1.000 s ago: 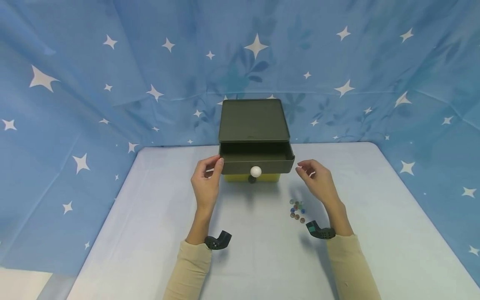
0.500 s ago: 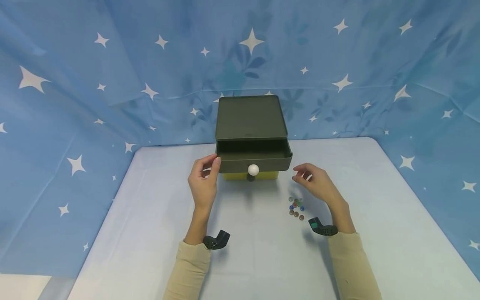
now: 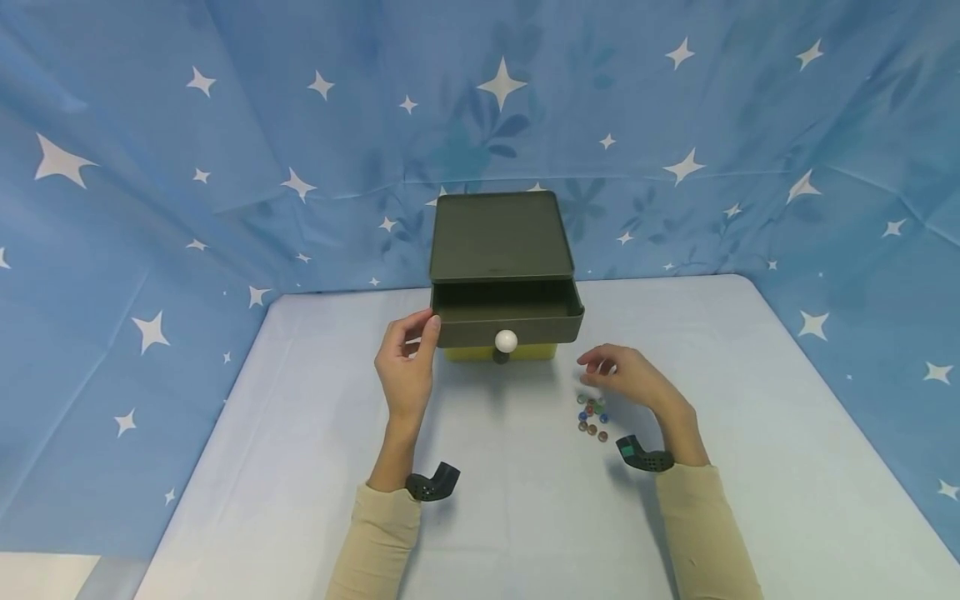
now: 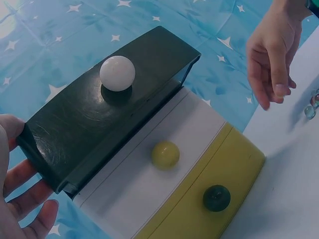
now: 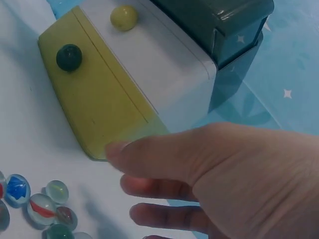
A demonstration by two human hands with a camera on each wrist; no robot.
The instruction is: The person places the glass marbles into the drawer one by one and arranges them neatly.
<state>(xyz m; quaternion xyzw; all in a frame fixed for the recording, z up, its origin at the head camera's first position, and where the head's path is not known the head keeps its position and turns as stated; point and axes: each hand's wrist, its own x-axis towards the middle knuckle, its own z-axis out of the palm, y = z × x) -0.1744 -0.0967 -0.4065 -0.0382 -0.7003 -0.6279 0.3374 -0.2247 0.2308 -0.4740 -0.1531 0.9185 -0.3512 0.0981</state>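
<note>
A small drawer cabinet stands at the back of the table, its dark green top drawer pulled out by a white round knob's length of front. My left hand pinches this drawer's left front corner, thumb on the front and fingers at the side in the left wrist view. A white drawer and a yellow drawer sit closed beneath it. My right hand hovers with loosely bent fingers, holding nothing, just behind several glass marbles. In the right wrist view, a red-swirled marble lies among them.
A white cloth covers the table. Behind the cabinet hangs a blue curtain with white stars, which also runs along both sides. Each wrist wears a dark camera band.
My right hand has come down and toward me, from beside the drawer to the marbles. The left hand stays at the drawer's corner, and the drawer remains out. The head view has shifted slightly.
</note>
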